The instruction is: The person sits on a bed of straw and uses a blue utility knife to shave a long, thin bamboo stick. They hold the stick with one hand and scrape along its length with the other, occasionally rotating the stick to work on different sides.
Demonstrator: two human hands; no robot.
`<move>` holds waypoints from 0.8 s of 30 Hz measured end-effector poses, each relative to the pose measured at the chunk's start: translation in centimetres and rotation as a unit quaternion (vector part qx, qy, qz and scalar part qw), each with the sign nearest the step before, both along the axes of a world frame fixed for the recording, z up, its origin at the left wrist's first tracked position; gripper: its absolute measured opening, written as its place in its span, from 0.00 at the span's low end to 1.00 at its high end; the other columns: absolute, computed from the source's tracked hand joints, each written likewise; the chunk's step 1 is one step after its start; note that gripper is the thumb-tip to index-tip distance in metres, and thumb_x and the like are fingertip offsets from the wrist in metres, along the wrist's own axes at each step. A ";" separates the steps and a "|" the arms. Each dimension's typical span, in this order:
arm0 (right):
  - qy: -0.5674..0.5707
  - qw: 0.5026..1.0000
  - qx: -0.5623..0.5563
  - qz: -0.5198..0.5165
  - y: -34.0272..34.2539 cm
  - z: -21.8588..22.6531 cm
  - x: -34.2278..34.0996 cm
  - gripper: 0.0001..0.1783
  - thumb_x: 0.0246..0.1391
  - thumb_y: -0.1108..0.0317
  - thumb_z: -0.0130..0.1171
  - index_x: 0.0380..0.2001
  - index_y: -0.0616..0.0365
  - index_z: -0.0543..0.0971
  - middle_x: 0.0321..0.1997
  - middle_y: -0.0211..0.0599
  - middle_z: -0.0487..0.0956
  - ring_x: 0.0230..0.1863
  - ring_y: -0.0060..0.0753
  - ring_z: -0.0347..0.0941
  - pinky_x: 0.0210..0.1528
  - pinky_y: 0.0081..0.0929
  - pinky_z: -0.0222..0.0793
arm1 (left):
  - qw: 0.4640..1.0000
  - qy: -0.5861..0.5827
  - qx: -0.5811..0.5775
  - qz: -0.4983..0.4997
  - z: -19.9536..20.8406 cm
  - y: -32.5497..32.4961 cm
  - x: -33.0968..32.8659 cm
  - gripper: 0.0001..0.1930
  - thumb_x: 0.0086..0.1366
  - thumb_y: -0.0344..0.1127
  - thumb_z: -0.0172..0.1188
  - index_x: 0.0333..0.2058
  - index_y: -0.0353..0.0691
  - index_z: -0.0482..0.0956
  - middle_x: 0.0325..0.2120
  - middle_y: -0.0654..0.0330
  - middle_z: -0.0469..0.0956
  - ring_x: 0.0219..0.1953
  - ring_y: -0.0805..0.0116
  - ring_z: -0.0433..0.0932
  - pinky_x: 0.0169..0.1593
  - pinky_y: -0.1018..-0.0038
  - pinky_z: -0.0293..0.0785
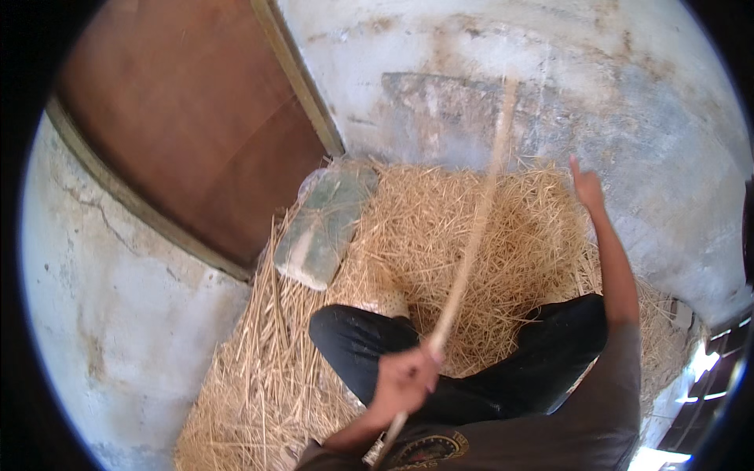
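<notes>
My left hand (404, 381) is closed around a long, thin straw-coloured strip (471, 251) near its lower part. The strip slants up and away from me, its far tip in front of the wall. Its lower end passes below my fist toward my shirt. Whether it is a stick or plaited straw I cannot tell. Off to the right, my right hand (587, 187) is raised at the end of an outstretched arm, apart from the strip. One finger points upward, and nothing shows in that hand. Loose straw (424, 228) lies heaped in front of my bent legs.
A greenish slab (322, 228) with a pale worn edge lies on the straw at the left. Beyond it stands a brown door panel (188, 118) in a wooden frame. Stained plaster walls (628, 94) close in the far side and right. Longer stalks (267, 361) spread at my left.
</notes>
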State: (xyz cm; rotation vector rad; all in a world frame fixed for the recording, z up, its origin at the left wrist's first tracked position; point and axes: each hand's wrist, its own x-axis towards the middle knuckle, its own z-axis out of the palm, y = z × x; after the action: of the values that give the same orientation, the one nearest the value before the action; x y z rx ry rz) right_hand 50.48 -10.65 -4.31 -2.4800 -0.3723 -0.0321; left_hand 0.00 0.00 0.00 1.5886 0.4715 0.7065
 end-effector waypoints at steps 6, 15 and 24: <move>0.013 0.982 -0.135 0.133 -1.6 -3.1 -6.9 0.47 0.49 0.25 0.41 0.12 0.66 0.74 0.15 0.45 0.72 0.19 0.42 0.68 0.26 0.42 0.62 | 0.984 0.114 -0.047 0.127 -0.9 10.1 0.9 0.12 0.68 0.38 0.51 0.37 0.37 0.79 0.10 0.68 0.68 0.08 0.83 0.61 0.13 0.85 0.55; 0.006 0.990 -0.028 0.140 -2.1 -3.8 -7.3 0.44 0.51 0.29 0.44 0.04 0.60 0.65 0.06 0.34 0.60 0.12 0.32 0.58 0.19 0.36 0.53 | 0.988 0.016 -0.043 0.146 -3.8 18.0 0.3 0.17 0.70 0.42 0.47 0.47 0.35 0.75 0.14 0.67 0.70 0.11 0.82 0.62 0.16 0.84 0.58; -0.023 0.978 -0.096 0.186 -0.4 -2.7 -10.7 0.43 0.51 0.28 0.43 0.05 0.60 0.65 0.07 0.35 0.61 0.12 0.33 0.56 0.18 0.36 0.52 | 0.958 -0.230 -0.036 0.170 2.6 17.0 5.4 0.20 0.67 0.35 0.52 0.56 0.35 0.66 0.39 0.56 0.78 0.39 0.69 0.77 0.45 0.75 0.73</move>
State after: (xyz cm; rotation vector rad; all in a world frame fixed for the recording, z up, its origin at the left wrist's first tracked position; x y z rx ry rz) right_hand 39.73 -11.04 -7.05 -2.5586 -0.8907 0.1055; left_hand 5.35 17.02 2.60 1.2312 0.4191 1.2712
